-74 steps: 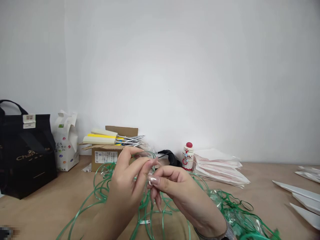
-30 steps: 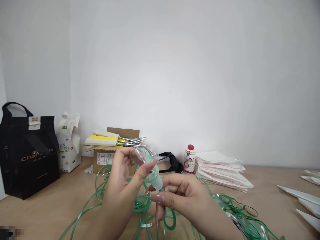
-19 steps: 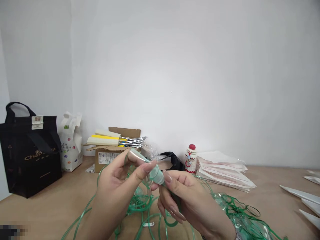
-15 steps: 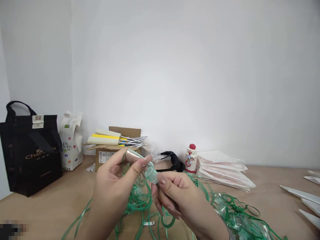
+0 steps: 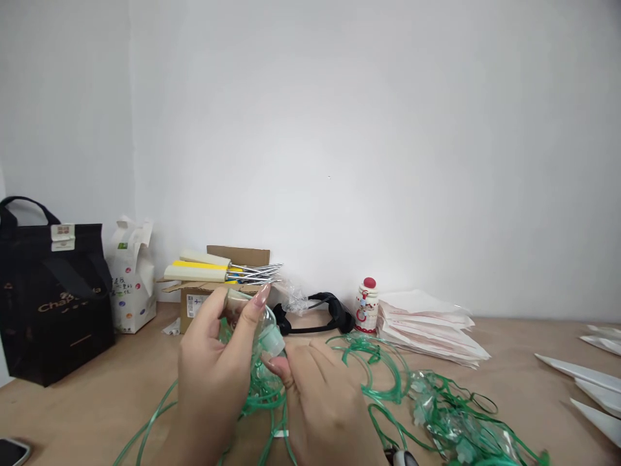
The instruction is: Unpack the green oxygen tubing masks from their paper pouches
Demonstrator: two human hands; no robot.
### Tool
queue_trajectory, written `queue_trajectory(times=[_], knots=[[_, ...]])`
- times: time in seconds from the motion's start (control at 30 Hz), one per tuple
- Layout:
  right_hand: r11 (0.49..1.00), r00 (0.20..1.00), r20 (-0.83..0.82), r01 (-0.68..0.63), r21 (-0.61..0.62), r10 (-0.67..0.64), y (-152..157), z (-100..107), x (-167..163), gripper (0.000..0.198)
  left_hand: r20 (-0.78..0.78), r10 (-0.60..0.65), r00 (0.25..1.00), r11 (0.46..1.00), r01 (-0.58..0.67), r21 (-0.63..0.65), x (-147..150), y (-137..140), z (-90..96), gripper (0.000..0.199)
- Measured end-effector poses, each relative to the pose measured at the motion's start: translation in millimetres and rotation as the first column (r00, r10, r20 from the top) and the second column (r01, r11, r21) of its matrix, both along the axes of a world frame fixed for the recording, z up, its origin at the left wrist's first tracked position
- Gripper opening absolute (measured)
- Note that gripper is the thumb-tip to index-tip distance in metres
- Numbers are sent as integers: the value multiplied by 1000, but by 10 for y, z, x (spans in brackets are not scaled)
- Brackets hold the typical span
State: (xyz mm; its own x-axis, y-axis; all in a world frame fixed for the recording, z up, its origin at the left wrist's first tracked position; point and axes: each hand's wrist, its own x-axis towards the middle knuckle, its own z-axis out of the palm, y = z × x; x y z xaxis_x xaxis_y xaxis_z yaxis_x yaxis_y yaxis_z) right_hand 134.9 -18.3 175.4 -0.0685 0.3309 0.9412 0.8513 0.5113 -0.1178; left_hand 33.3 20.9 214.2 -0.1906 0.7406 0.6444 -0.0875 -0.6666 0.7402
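Note:
My left hand [image 5: 213, 372] is closed around a clear green oxygen mask [image 5: 264, 323], thumb along its upper side. The mask's pale green connector [image 5: 273, 341] points down and right, towards my other hand. Turned back-up, my right hand [image 5: 327, 395] is closed just below the connector, its thumb near the connector's end. What its fingers grip is hidden. Behind and beneath both hands lie loops of green tubing [image 5: 383, 391]. At the right, clear masks with green straps [image 5: 460, 421] lie in a tangled heap.
Along the wall stand a black bag [image 5: 53, 304], a white bag [image 5: 130, 278], a carton [image 5: 189, 310] with metal-shafted tools, black headgear [image 5: 334, 314] and a red-topped bottle [image 5: 367, 307]. White packets [image 5: 431, 327] lie beside it. White pointed pieces [image 5: 596, 388] lie far right; a phone [image 5: 12, 451] lies front left.
Both hands and the mask have shifted slightly left and down in view. My right hand has rolled from showing its curled fingers to back-up, beneath the connector.

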Motion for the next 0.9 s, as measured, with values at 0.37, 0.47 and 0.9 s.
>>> queue_trajectory(times=[0.37, 0.47, 0.9], knots=[[-152, 6, -952, -987, -55, 306, 10, 298, 157, 41, 383, -454, 804, 884, 461, 79, 40, 29, 38, 27], [-26, 88, -940, -994, -102, 329, 34, 263, 119, 41, 360, -391, 847, 912, 410, 26, 31, 66, 22, 24], [867, 951, -283, -242, -435, 124, -12, 119, 58, 29, -120, 341, 932, 940, -335, 69, 88, 46, -46, 29]])
